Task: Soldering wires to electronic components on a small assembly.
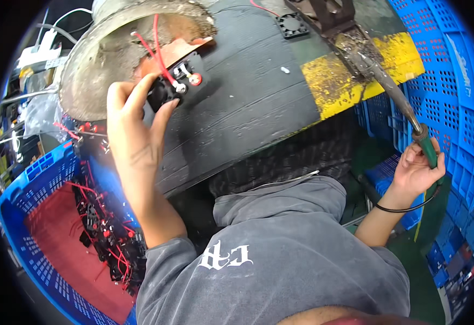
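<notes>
Pinched between the thumb and fingers of my left hand [137, 122] is a small black electrical part [164, 93] with metal terminals, one of them red. Two red wires [158, 51] rise from a soldered terminal on it. It is held above the table, in front of a fume hood mouth [93, 70]. At the right, my right hand [418, 169] is closed round the green handle of a soldering iron [426, 145]. The iron's shaft reaches up and left to a dark, residue-covered metal stand [351, 40], where its tip end lies among crusty debris.
The grey table [237, 108] has a yellow corner patch [332, 89]. A small black fan [292, 25] lies near the stand. At lower left, a blue crate [36, 179] holds several black parts with red wires [112, 233]. More blue crates [429, 59] stand at right.
</notes>
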### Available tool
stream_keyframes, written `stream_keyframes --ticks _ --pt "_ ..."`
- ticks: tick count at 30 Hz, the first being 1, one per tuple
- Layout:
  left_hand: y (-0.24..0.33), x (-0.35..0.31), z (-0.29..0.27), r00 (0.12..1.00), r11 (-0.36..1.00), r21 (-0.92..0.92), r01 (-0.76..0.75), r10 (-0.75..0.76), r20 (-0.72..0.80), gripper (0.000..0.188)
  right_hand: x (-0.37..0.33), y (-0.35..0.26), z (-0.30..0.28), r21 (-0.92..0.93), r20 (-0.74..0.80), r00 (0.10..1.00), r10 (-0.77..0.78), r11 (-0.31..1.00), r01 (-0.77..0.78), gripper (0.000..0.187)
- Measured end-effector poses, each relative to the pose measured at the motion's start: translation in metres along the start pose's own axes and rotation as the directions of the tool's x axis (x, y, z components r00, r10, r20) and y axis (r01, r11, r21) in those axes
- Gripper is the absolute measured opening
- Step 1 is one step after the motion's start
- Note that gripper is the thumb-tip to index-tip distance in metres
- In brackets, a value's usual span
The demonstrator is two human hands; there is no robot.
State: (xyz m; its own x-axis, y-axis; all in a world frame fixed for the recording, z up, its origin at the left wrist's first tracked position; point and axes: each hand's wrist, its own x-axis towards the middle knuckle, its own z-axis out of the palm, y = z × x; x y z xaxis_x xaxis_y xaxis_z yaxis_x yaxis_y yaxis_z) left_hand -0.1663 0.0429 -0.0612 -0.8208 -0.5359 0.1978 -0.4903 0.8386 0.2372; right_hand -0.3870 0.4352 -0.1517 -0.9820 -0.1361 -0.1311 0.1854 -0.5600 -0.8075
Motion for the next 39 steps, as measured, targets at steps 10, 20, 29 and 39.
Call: stream_keyframes --ticks 10,20,29,39 --pt "0.028 -0.019 -0.011 1.0 0.994 -0.11 0.001 0.001 0.021 0.051 -0.002 -0.005 -0.019 -0.039 -0.122 0.992 -0.016 0.999 0.011 0.047" --pt "0.05 -0.023 -0.002 0.998 0.99 -0.138 0.021 -0.012 0.064 0.053 0.0 0.007 -0.028 -0.054 -0.132 0.99 0.041 0.997 -0.049 0.046" --pt "0.053 -0.032 -0.001 0.994 0.989 -0.13 0.074 -0.063 0.086 0.054 0.001 0.013 -0.032 -0.05 -0.095 0.994 0.055 0.997 -0.06 0.046" --pt "0.05 -0.032 0.003 0.999 0.988 -0.154 0.014 -0.006 0.052 0.05 -0.007 0.006 -0.032 -0.254 0.261 0.941 -0.214 0.926 0.28 0.048"
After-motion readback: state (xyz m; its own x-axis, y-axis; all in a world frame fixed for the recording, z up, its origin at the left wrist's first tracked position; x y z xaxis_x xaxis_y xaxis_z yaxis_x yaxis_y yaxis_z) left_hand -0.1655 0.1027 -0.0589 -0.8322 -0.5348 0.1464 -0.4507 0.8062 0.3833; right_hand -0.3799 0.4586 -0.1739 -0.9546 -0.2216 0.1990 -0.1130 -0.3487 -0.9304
